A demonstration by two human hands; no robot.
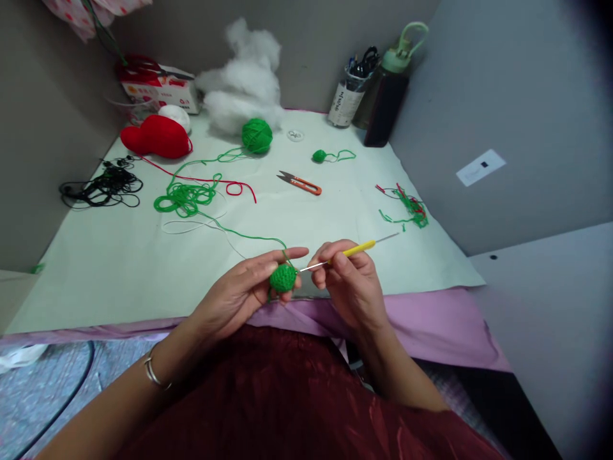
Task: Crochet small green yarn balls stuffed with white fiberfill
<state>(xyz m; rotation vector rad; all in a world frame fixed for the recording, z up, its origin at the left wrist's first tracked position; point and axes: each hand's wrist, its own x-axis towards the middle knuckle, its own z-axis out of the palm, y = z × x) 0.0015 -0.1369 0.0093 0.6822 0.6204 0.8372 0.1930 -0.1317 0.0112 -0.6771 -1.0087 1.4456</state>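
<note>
A small green crocheted piece [282, 278], rounded in shape, is pinched in my left hand [239, 284], whose index finger stretches out above it. Green working yarn [249, 237] runs over that finger and back to a loose green tangle [186, 198] on the table. My right hand [354, 281] grips a crochet hook [360, 248] by its yellow handle. The hook's metal tip meets the right edge of the green piece; whether it sits inside a stitch is too small to tell.
Orange thread snips [301, 183] lie mid-table, with a green yarn ball [257, 136] and white stuffing [244, 83] behind. A red crocheted piece [158, 137] and black cord [105, 184] are left. Yarn scraps [409, 207] lie right, a bottle [387, 96] and pen cup [347, 99] at back.
</note>
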